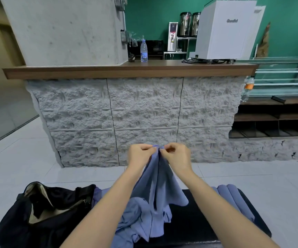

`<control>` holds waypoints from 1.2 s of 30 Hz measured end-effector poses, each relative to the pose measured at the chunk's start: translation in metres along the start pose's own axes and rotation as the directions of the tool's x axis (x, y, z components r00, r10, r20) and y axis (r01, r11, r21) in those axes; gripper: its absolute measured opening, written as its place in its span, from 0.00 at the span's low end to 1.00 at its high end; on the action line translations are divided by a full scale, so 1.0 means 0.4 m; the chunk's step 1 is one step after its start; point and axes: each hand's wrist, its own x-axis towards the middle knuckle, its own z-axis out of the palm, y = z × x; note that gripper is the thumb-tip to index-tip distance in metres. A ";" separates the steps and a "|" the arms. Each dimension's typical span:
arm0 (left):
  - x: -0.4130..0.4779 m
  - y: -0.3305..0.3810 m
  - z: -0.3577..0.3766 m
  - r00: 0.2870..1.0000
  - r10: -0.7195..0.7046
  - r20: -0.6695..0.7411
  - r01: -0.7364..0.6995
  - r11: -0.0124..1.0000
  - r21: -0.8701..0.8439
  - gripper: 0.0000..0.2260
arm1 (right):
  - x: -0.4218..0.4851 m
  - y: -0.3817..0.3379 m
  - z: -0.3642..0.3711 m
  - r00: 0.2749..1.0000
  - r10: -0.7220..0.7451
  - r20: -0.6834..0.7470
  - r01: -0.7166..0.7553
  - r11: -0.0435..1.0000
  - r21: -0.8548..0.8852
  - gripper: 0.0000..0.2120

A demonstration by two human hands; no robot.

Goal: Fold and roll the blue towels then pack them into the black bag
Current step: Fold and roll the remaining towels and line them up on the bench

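A blue towel (160,183) hangs in the air in front of me, lifted by its top edge. My left hand (140,155) and my right hand (177,155) pinch that edge close together, fingers curled. Under it lies a crumpled pile of blue towels (135,222) on a black bench (198,221). Rolled blue towels (232,196) lie side by side at the bench's right end. The black bag (42,212) sits at the left with its mouth open, showing a light lining.
A stone-faced counter with a wooden top (130,69) stands straight ahead across pale floor tiles. On it are a water bottle (143,51) and a white machine (223,31). Dark shelves (273,119) are at the right.
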 end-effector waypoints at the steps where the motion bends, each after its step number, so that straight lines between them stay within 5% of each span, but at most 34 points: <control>1: -0.006 0.001 0.008 1.000 0.030 0.003 -0.030 0.999 0.031 0.09 | -0.010 -0.007 0.005 0.999 -0.034 -0.016 0.033 0.999 -0.012 0.07; 10: -0.027 -0.006 0.012 0.987 0.143 0.079 -0.157 0.962 0.222 0.10 | -0.052 -0.004 0.016 0.997 -0.064 -0.052 0.070 0.989 0.133 0.07; 13: -0.036 0.004 0.000 0.982 0.100 0.159 -0.117 0.988 0.105 0.04 | -0.054 0.007 0.003 0.994 -0.074 0.085 0.063 0.989 0.131 0.15; 15: -0.034 0.004 -0.006 0.975 0.081 0.206 -0.092 0.995 0.042 0.03 | -0.059 0.009 -0.016 0.979 -0.055 0.195 -0.013 0.944 0.330 0.18; 17: -0.025 0.003 -0.013 0.973 0.084 0.215 -0.095 0.995 0.043 0.04 | -0.057 0.019 -0.050 0.986 -0.056 0.160 -0.018 0.904 0.426 0.16; 20: -0.006 0.011 -0.023 0.974 0.068 0.218 -0.073 0.997 0.018 0.06 | -0.020 0.069 -0.119 0.976 -0.203 0.073 0.201 0.979 0.037 0.12; 27: 0.010 0.031 -0.051 0.970 0.090 0.224 -0.092 0.996 -0.001 0.06 | 0.039 0.172 -0.176 0.846 -0.132 0.517 0.419 0.764 -0.491 0.12; 32: 0.039 0.024 -0.087 0.993 0.063 0.101 -0.065 0.998 0.018 0.08 | 0.086 0.127 -0.196 0.874 -0.162 0.458 0.398 0.778 -0.485 0.11; 36: 0.063 0.033 -0.086 0.991 0.129 0.027 -0.129 0.992 -0.013 0.04 | 0.095 0.065 -0.213 0.881 -0.430 0.194 0.472 0.787 -0.398 0.05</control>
